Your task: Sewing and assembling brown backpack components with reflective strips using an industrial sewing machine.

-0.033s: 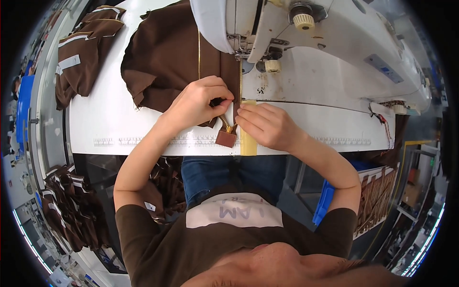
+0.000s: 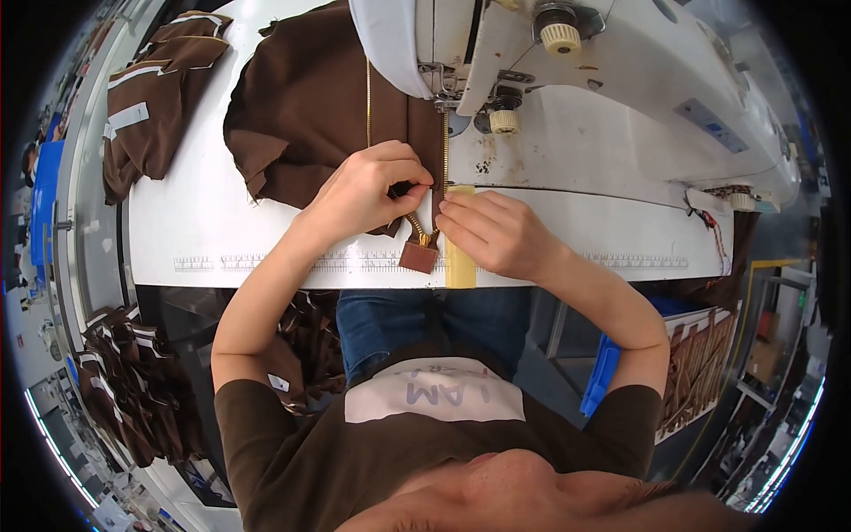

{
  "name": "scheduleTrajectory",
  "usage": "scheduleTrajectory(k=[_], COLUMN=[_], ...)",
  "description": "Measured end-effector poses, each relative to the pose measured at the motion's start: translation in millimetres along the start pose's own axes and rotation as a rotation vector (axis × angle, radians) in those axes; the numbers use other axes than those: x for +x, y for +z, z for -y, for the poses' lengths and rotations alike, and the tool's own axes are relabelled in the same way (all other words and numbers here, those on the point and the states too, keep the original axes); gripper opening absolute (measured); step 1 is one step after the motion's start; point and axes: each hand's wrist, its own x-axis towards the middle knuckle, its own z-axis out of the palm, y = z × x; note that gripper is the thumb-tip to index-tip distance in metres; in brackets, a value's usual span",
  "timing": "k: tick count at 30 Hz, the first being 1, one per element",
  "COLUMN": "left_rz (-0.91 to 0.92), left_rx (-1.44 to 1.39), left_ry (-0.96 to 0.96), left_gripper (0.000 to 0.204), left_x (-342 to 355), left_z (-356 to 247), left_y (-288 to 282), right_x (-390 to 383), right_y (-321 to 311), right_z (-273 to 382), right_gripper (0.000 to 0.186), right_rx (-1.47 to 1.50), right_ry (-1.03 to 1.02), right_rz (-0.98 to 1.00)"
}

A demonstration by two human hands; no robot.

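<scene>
Head view: white worktop (image 2: 195, 222), carrying the work; white sewing machine (image 2: 638, 89), at the worktop's far right; brown cloth (image 2: 310, 106), on the worktop, left of the machine and reaching both hands; left hand (image 2: 372, 191), fingertips pinching the cloth; right hand (image 2: 492, 232), fingers together at the cloth's right edge, whether pinching or pressing cannot be told; yellow strip (image 2: 461, 266), partly under the right hand; gold-toothed zip (image 2: 446, 151), along the cloth's right edge; reddish-brown tab (image 2: 417, 258), between the hands, nearer the person.

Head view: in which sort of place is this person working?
Probably a garment sewing workshop: a white sewing machine, brown fabric with gold-coloured zipper teeth under its head, and similar brown pieces lying at the left.
</scene>
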Motion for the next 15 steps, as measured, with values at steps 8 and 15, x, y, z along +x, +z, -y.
scheduleTrajectory(k=[8,15], left_rz=[-0.112,-0.18], left_rx=[0.295,0.231], left_ry=[0.211,0.049], left_gripper=[0.015,0.014], left_x=[-3,-5], left_z=[-10,-10], left_y=[17,22], right_x=[1,5], right_y=[3,3], right_z=[-3,-9], right_gripper=[0.016,0.009], right_rx=[-0.043,0.008], right_ry=[-0.05,-0.107], right_rz=[-0.05,-0.005])
